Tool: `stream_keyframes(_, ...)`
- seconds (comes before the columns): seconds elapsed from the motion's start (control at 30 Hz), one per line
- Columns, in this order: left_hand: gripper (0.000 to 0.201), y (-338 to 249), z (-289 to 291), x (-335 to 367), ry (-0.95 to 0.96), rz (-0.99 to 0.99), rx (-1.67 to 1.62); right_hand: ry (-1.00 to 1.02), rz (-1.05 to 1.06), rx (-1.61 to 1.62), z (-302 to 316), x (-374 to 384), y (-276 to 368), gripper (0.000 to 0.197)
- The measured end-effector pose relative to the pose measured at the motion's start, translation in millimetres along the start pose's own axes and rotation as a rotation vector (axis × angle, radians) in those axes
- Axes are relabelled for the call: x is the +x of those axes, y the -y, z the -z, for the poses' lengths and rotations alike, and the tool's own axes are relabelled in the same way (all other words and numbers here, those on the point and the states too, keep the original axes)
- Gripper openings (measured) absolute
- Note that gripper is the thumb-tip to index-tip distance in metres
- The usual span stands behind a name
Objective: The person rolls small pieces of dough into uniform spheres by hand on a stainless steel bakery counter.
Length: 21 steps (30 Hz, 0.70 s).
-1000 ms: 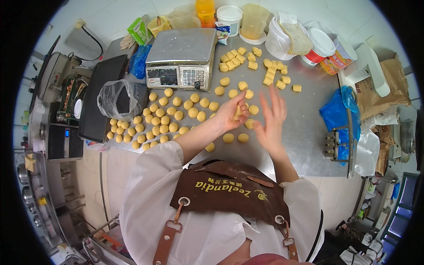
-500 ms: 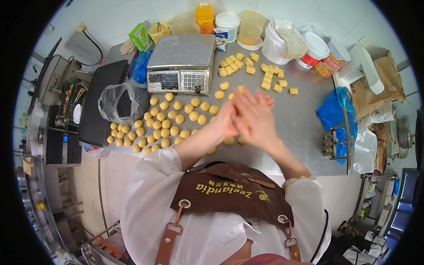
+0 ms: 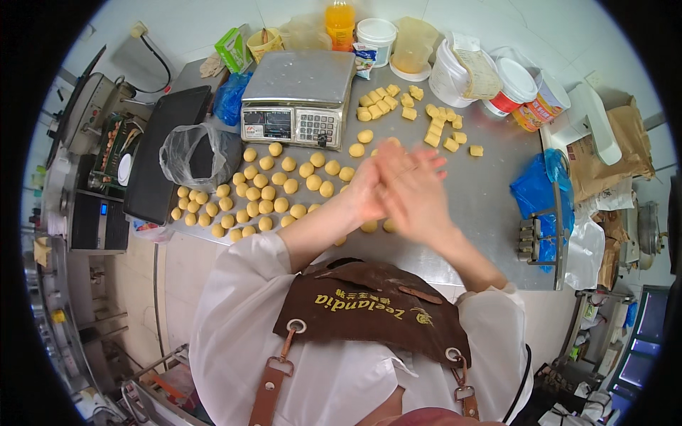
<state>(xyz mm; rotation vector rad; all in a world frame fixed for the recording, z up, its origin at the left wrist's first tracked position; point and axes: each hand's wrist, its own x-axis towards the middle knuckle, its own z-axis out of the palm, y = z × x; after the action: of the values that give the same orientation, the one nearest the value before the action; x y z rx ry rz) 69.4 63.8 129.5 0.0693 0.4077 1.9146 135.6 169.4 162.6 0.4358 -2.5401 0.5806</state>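
My left hand [image 3: 366,190] and my right hand [image 3: 414,193] are pressed palm to palm above the middle of the steel table. The right lies over the left, its fingers held fairly straight. Whatever is between the palms is hidden. Left of them, many smooth yellow dough balls [image 3: 306,170] lie in loose rows. Some balls show just beyond and below my hands. Farther back sit rough-cut dough pieces [image 3: 379,103], with a second cluster of cut dough pieces [image 3: 435,135] to their right.
A digital scale [image 3: 298,78] stands at the back left, beside a clear plastic bag [image 3: 201,160] and a black tray [image 3: 167,156]. White buckets [image 3: 374,39], a jug [image 3: 412,44] and an orange bottle [image 3: 340,25] line the wall. Blue plastic [image 3: 536,184] lies at the right edge.
My palms stay pressed together, the right one shifting slightly against the left. The view has tilted a little; the dough on the table lies as before.
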Motion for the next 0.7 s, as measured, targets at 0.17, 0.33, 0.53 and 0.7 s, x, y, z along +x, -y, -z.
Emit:
stream_keyframes(0.17, 0.062, 32.0, 2.2, 7.8, 0.328, -0.296, 0.124, 0.055, 0.182, 0.0, 5.4, 11.7, 20.7, 0.067)
stream_keyframes(0.33, 0.068, 0.6, -2.0, 3.3, -0.125, -0.033, 0.118, 0.0, -0.112, -0.192, 9.6, 7.2, -9.3, 0.08)
stream_keyframes(0.53, 0.032, -6.0, 17.6, 5.1, -0.308, -0.217, -0.176, 0.103, -0.045, -0.146, 20.6, -5.0, -4.8, 0.092)
stream_keyframes(0.7, 0.027, -23.7, 68.5, -2.1, -0.054, -0.063, -0.267, -0.035, -0.116, -0.018, 25.5, -13.9, -29.6, 0.075)
